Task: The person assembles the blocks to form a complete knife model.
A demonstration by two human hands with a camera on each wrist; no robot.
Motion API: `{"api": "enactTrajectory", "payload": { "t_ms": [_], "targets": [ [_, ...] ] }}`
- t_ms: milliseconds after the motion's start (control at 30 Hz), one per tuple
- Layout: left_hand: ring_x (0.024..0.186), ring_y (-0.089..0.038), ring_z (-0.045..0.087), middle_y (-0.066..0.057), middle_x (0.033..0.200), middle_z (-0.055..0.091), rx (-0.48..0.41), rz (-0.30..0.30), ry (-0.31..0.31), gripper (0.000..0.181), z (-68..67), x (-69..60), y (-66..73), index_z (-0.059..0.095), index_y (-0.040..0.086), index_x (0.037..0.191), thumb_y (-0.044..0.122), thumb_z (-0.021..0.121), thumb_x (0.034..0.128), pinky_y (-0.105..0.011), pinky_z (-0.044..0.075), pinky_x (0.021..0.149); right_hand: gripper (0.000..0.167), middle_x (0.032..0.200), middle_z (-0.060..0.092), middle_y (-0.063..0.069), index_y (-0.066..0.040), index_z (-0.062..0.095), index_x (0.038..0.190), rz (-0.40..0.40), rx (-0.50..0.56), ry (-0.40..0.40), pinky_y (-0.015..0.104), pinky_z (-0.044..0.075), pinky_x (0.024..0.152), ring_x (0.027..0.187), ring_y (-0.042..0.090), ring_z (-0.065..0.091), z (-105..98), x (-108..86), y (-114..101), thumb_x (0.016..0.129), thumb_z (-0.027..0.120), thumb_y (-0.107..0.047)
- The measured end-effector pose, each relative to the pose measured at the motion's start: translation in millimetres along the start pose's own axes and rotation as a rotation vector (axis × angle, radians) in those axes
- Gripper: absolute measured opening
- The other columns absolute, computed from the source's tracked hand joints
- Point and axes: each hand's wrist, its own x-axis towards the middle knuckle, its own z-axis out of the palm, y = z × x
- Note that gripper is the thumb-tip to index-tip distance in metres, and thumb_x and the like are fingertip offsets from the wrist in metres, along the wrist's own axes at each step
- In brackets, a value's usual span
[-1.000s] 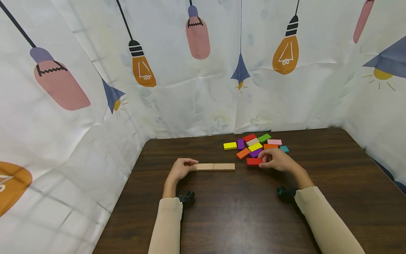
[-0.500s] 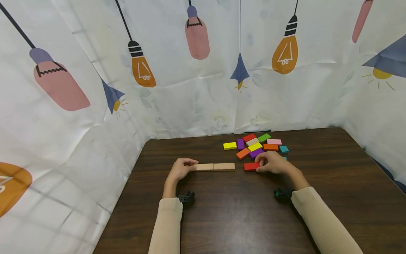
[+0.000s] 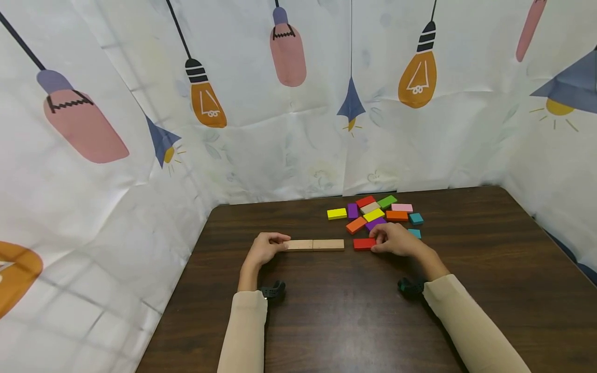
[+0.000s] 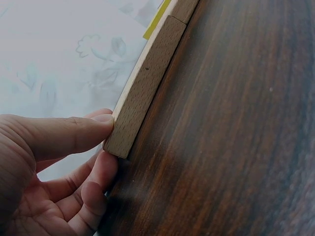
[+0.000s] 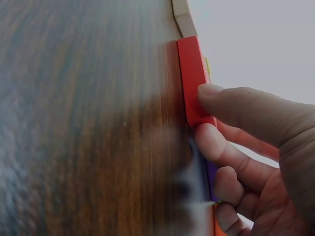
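Two plain wooden blocks lie end to end in a row on the dark table. My left hand point(image 3: 264, 249) pinches the outer end of the left wooden block point(image 4: 147, 78), thumb on its near side. The right wooden block point(image 3: 328, 245) touches it at a thin seam. My right hand point(image 3: 396, 241) holds a red block point(image 3: 364, 244) by its right end between thumb and fingers, as the right wrist view also shows. A narrow gap separates the red block from the row's right end, and the two are roughly in line.
Behind my right hand lies a loose cluster of coloured blocks, among them a yellow block point(image 3: 337, 214), an orange block point(image 3: 356, 225), a green block point(image 3: 386, 202) and a teal block point(image 3: 416, 218). A patterned cloth point(image 3: 289, 150) hangs beyond the table's back edge.
My right hand has slid the red block left, narrowing the gap to the wooden row. A teal block behind that hand has come into view. My left hand keeps its place.
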Motion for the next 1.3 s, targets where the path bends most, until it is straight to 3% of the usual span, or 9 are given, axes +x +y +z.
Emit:
{"api": "enactTrajectory", "payload": {
  "t_ms": [300,1300],
  "targets": [
    [0.089,-0.020,0.058,-0.007,0.105,0.067,-0.007,0.002,-0.005,0.018,-0.8,1.1,-1.7,0.080,0.016,0.112,0.015,0.075,0.0943,-0.034,0.050,0.077,0.022,0.083,0.065,0.001,-0.006,0.070,0.110,-0.014,-0.014,0.012,0.031,0.047,0.072,0.074,0.015,0.055,1,1.9,-3,0.095,0.075,-0.021],
    [0.086,-0.020,0.058,-0.007,0.103,0.067,0.010,0.002,0.007,0.018,0.6,1.4,-0.7,0.081,0.016,0.111,0.014,0.075,0.0940,-0.033,0.050,0.075,0.021,0.086,0.067,0.000,-0.008,0.071,0.114,-0.011,-0.003,0.028,0.031,0.050,0.074,0.077,0.015,0.057,18,9.1,-15,0.095,0.074,-0.017]
  ]
}}
